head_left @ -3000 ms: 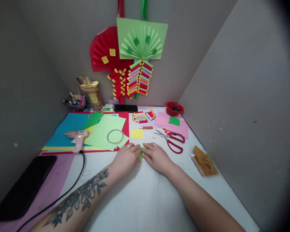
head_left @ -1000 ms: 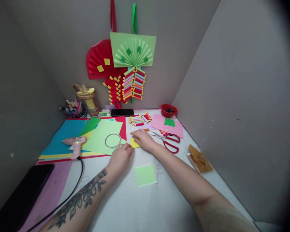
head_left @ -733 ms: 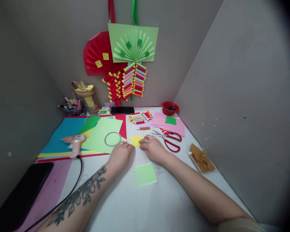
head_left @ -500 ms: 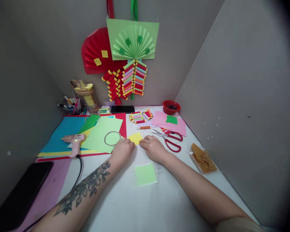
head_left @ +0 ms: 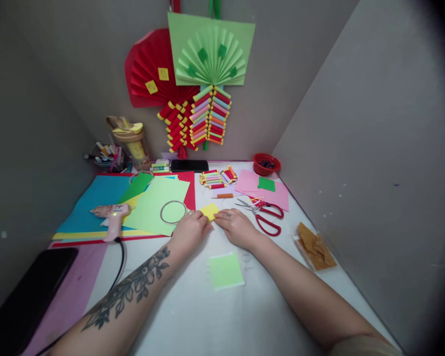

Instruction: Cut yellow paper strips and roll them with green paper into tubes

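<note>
A small piece of yellow paper [head_left: 209,211] lies on the white table between my two hands. My left hand [head_left: 191,231] has its fingers closed at the paper's left and near edge. From the other side, my right hand [head_left: 236,227] presses closed fingers on the paper's right edge. Part of the sheet is hidden under the fingers. Nearer to me lies a light green square [head_left: 226,271] on the table. Red-handled scissors [head_left: 269,217] rest just right of my right hand, and a metal ring [head_left: 173,212] sits on light green paper by my left hand.
At left are coloured sheets [head_left: 81,207], a pink glue gun [head_left: 114,220] with its cord, and a black device [head_left: 33,291]. Small paper rolls [head_left: 212,178], a phone [head_left: 190,166] and a red bowl [head_left: 267,164] stand behind. Brown material [head_left: 315,247] lies right. Paper fans [head_left: 215,54] hang on the wall.
The yellow paper shows less of its surface between my hands, and my left fingers have shifted slightly nearer. The whole view has tilted down and sideways a little.
</note>
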The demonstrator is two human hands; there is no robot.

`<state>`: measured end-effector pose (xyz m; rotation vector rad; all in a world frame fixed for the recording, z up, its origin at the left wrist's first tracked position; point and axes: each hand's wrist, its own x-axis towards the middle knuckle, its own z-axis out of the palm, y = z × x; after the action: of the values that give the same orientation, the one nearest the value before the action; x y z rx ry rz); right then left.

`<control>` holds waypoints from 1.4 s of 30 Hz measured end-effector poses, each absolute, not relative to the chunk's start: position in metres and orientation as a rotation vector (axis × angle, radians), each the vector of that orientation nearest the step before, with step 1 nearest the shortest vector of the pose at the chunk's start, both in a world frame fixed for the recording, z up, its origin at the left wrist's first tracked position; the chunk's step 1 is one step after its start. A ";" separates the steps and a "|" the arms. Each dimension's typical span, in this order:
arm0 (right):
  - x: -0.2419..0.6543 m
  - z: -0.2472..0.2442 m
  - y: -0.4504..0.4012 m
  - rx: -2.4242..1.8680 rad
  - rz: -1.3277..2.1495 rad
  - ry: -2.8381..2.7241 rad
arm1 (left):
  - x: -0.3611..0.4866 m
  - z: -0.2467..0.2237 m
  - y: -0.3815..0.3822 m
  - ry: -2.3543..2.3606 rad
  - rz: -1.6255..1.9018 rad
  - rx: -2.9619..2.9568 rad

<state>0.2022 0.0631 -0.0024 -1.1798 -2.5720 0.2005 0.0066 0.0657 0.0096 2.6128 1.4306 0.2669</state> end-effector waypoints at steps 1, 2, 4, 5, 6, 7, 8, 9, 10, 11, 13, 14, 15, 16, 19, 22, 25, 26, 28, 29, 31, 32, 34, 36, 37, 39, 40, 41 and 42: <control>0.202 -0.003 0.063 -1.172 0.199 -2.564 | 0.007 0.010 0.066 1.431 0.260 2.618; 0.201 -0.004 0.062 -1.163 0.196 -2.558 | 0.007 0.009 0.067 1.435 0.255 2.624; 0.201 -0.004 0.061 -1.142 0.198 -2.555 | 0.006 0.009 0.068 1.439 0.248 2.641; 0.200 -0.004 0.061 -1.144 0.203 -2.550 | 0.005 0.009 0.068 1.439 0.244 2.652; 0.199 -0.003 0.060 -1.164 0.212 -2.536 | 0.005 0.009 0.068 1.437 0.240 2.665; 0.198 -0.002 0.060 -1.199 0.224 -2.516 | 0.004 0.010 0.068 1.434 0.233 2.679; 0.196 -0.001 0.061 -1.247 0.235 -2.488 | 0.004 0.010 0.068 1.432 0.226 2.690; 0.194 -0.001 0.061 -1.297 0.242 -2.463 | 0.003 0.011 0.067 1.431 0.216 2.696; 0.191 -0.001 0.063 -1.341 0.241 -2.444 | 0.003 0.012 0.067 1.433 0.204 2.697; 0.189 -0.001 0.064 -1.372 0.236 -2.438 | 0.003 0.013 0.066 1.438 0.192 2.694; 0.185 -0.001 0.067 -1.401 0.215 -2.448 | 0.004 0.014 0.065 1.458 0.183 2.689; 0.183 -0.002 0.068 -1.411 0.205 -2.453 | 0.004 0.014 0.065 1.468 0.184 2.690; 0.182 -0.002 0.068 -1.421 0.200 -2.454 | 0.005 0.013 0.064 1.474 0.191 2.694; 0.181 -0.002 0.069 -1.433 0.200 -2.450 | 0.005 0.013 0.064 1.475 0.201 2.697; 0.182 -0.003 0.069 -1.458 0.220 -2.426 | 0.006 0.011 0.064 1.467 0.264 2.678; 0.184 -0.003 0.069 -1.466 0.238 -2.387 | 0.006 0.009 0.066 1.508 0.375 2.587; 0.186 -0.003 0.070 -1.493 0.274 -2.331 | 0.006 0.008 0.067 1.569 0.431 2.477; 0.187 -0.003 0.071 -1.508 0.287 -2.312 | 0.006 0.008 0.068 1.581 0.439 2.454; 0.188 -0.003 0.072 -1.537 0.307 -2.285 | 0.006 0.008 0.068 1.593 0.456 2.430; 0.189 -0.003 0.073 -1.549 0.314 -2.275 | 0.006 0.008 0.068 1.597 0.466 2.424; 0.190 -0.004 0.074 -1.577 0.320 -2.258 | 0.007 0.008 0.068 1.604 0.477 2.414; 0.191 -0.004 0.075 -1.590 0.320 -2.255 | 0.007 0.008 0.068 1.616 0.479 2.406; 0.191 -0.006 0.076 -1.616 0.313 -2.255 | 0.008 0.008 0.067 1.645 0.485 2.390; 0.191 -0.007 0.077 -1.644 0.302 -2.266 | 0.009 0.008 0.068 1.676 0.486 2.368; 0.190 -0.007 0.078 -1.661 0.298 -2.274 | 0.010 0.007 0.068 1.689 0.483 2.358; 0.189 -0.007 0.080 -1.698 0.293 -2.293 | 0.011 0.007 0.069 1.714 0.463 2.344; 0.189 -0.006 0.080 -1.715 0.289 -2.303 | 0.012 0.007 0.069 1.731 0.452 2.341; 0.189 -0.006 0.080 -1.731 0.282 -2.311 | 0.013 0.008 0.069 1.748 0.443 2.342; 0.188 -0.006 0.081 -1.744 0.274 -2.315 | 0.014 0.008 0.070 1.766 0.437 2.343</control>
<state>0.1883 0.0807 -0.0058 -1.7445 -2.3149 0.2736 0.0139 0.0696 0.0079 2.3429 1.7655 0.4372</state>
